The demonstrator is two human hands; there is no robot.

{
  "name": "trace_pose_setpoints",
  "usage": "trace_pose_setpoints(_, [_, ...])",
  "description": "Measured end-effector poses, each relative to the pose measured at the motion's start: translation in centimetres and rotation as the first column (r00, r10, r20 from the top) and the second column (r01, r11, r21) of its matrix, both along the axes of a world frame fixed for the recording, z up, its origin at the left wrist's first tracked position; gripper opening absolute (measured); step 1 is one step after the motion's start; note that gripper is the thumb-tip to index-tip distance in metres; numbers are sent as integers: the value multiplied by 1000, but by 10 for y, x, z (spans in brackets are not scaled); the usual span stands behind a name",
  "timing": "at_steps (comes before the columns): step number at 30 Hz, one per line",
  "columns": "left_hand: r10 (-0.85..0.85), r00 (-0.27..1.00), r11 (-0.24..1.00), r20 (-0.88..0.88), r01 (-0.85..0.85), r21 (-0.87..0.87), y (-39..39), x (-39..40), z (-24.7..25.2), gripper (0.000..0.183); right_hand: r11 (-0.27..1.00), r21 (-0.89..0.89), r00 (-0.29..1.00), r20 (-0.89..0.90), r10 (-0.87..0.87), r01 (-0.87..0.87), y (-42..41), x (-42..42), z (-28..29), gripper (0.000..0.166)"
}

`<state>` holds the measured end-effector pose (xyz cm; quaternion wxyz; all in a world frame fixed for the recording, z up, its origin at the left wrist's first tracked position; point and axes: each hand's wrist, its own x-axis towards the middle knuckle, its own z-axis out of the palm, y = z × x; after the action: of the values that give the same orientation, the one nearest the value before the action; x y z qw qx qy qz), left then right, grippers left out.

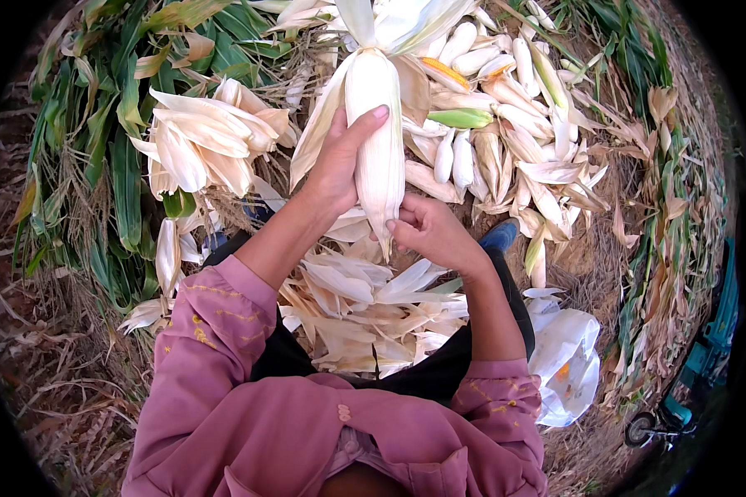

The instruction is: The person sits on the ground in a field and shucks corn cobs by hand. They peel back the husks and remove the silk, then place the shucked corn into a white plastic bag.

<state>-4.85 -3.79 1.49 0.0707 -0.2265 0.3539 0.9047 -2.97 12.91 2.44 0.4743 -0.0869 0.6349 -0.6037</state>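
Note:
An ear of corn in pale husk [378, 149] stands nearly upright in the picture in front of me, its pointed tip towards my body and loose husk leaves spreading at its far end. My left hand [348, 149] is closed around its middle, the thumb lying across the husk. At the tip, my right hand [426, 233] has its fingers bent around the husk's end; whether they pinch it is hard to see. Loose dry husks [373, 310] lie between my legs below the ear.
Many corn ears [510, 118] are heaped at the upper right, two showing orange kernels. A bundle of pale husks [205, 136] rests at the left beside green corn stalks [124, 186]. A white plastic bag [562, 360] lies by my right leg. Part of a teal vehicle [702, 354] appears far right.

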Motion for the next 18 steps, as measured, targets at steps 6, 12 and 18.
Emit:
trace_pose_setpoints(6, [14,999,989,-29,-18,-145,5,2,-2,46,998,27,998,-28,59,-58,0,7,-17,23])
trace_pose_setpoints(12, [-27,996,999,80,30,-31,1,0,-4,42,989,146,992,-122,-15,33,-3,11,-15,14])
trace_pose_setpoints(18, [-177,979,951,104,143,273,-6,2,8,54,925,240,779,-621,-86,294,6,0,-22,15])
